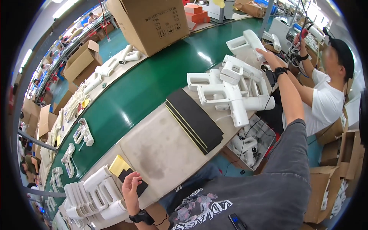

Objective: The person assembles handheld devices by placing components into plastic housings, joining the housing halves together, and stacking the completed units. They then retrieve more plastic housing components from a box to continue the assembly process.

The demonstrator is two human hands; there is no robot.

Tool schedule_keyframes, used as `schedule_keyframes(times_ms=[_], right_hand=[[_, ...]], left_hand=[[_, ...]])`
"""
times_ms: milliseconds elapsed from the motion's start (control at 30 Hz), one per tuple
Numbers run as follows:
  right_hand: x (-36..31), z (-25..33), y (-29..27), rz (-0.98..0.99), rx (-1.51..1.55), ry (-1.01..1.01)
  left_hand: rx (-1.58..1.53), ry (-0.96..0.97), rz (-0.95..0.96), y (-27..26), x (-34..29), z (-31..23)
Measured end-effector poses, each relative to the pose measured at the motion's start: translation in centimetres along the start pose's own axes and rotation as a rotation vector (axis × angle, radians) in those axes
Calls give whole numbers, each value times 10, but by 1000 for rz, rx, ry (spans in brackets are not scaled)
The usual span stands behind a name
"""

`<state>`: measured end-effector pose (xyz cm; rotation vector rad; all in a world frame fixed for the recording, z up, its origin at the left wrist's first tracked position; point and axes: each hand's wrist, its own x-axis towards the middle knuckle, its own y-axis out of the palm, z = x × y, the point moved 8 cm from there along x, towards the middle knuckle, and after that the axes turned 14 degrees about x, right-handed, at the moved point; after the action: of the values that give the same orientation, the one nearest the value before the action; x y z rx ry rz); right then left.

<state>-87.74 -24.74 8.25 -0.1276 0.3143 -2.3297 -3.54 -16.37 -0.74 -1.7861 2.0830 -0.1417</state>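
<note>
My right hand (269,58) reaches to the far right, its fingers closed round the end of a white gun-shaped plastic housing (251,41). Just nearer lies a pile of similar white housings (234,90) with loop handles. At the lower left my left hand (132,187) is loosely curled, fingers a little apart and nothing seen in them. It is over a small black sheet (141,188) beside a yellow sheet (119,165). Left of that hand stands a row of white housings (94,191) packed side by side. A stack of larger black sheets (195,120) with yellow edges lies mid-table.
Beyond the pale worktable (153,142) runs a green conveyor belt (149,82) carrying several white parts. A big carton (153,25) stands across it. Below the right table edge is a bin (262,145) of white parts. A co-worker (326,88) sits at the right, holding a red-handled tool.
</note>
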Motion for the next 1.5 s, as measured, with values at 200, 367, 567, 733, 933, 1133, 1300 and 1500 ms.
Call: schedule_keyframes(times_ms=[200, 367, 567, 733, 933, 1133, 1300, 1500], right_hand=[[88, -66, 72, 204, 25, 128], [129, -156, 2, 235, 207, 240], [199, -139, 51, 736, -110, 20], [217, -141, 45, 435, -383, 88], [212, -178, 81, 548, -653, 123], [217, 73, -84, 451, -915, -516], [61, 76, 65, 495, -354, -501], [-269, 177, 215, 758, -320, -660]], left_hand=[[98, -59, -51, -22, -17, -7], [217, 16, -1, -23, 40, -36], [480, 23, -363, -145, 115, -10], [860, -338, -489, -216, 206, 21], [899, -700, -582, -259, 261, 50], [567, -628, -631, -245, 302, 135], [810, -570, -744, -263, 287, 73], [727, -502, -763, -250, 260, 34]])
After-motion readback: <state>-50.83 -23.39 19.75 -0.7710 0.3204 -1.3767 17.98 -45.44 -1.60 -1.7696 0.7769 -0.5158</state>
